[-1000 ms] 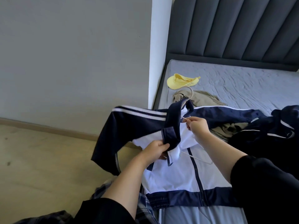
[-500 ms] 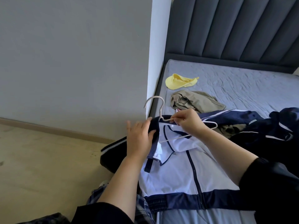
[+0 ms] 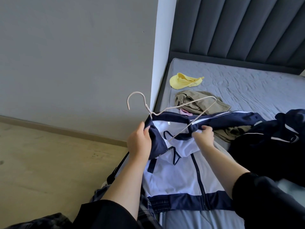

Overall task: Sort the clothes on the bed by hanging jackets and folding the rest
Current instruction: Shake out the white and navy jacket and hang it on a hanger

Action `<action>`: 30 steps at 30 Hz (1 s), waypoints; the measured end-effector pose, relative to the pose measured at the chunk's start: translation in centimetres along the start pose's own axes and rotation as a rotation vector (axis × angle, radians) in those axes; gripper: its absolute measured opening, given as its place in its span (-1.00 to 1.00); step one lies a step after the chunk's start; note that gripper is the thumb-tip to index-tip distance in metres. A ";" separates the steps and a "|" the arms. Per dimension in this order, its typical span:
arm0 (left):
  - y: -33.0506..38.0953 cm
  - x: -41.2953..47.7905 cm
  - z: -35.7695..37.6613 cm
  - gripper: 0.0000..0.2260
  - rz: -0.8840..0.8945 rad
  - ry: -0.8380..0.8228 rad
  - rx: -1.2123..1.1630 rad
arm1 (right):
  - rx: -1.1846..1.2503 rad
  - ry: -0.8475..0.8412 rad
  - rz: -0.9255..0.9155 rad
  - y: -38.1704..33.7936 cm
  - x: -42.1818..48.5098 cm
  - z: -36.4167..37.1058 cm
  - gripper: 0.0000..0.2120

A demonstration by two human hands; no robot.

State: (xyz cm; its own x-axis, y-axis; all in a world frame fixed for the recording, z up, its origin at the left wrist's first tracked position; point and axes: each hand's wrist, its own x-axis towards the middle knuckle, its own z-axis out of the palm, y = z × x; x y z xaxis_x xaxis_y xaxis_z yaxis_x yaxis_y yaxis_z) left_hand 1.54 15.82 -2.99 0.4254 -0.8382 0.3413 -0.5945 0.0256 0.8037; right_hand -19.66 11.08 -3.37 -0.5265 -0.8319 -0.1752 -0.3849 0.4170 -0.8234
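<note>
Both hands work a wire hanger into a white and navy jacket at the near left edge of the bed.

The jacket (image 3: pixel 175 176) lies front up on the bed (image 3: pixel 247 90), hem nearest, zip partly open, its collar end lifted. The left hand (image 3: pixel 139 142) grips the navy left shoulder, fingers curled round the cloth; the right hand (image 3: pixel 203 138) pinches the navy fabric at the right side of the neck. The hanger (image 3: pixel 181 106) has 1 end tucked into the left shoulder, its hook pointing far left, its other arm standing clear above the collar. Beyond it lie a khaki garment (image 3: pixel 198 103) and a yellow cap (image 3: pixel 183 80); a dark navy garment (image 3: pixel 272 138) is heaped at the right.
</note>
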 end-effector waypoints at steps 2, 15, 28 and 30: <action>-0.1 0.0 0.1 -0.82 -0.018 -0.002 -0.027 | -0.021 -0.104 -0.032 0.3 0.1 0.7 -0.37; -1.0 0.4 -0.8 -0.86 0.015 0.098 0.122 | -0.304 0.081 -0.313 -1.0 3.0 -1.1 -0.94; -1.6 0.1 -0.7 -0.85 0.001 0.115 0.142 | -0.152 0.051 -0.324 -4.8 5.9 -6.6 -0.72; -1.4 -0.1 -0.7 -0.88 0.083 0.085 0.213 | -0.156 0.098 -0.310 -5.1 5.9 -6.8 -0.74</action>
State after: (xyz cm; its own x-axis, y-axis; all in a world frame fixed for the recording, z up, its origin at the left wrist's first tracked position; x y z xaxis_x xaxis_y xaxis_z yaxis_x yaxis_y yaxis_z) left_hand 2.84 16.29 -3.83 0.4195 -0.7890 0.4489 -0.7565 -0.0305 0.6533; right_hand -26.00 6.53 3.45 -0.4340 -0.8916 0.1289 -0.6445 0.2073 -0.7359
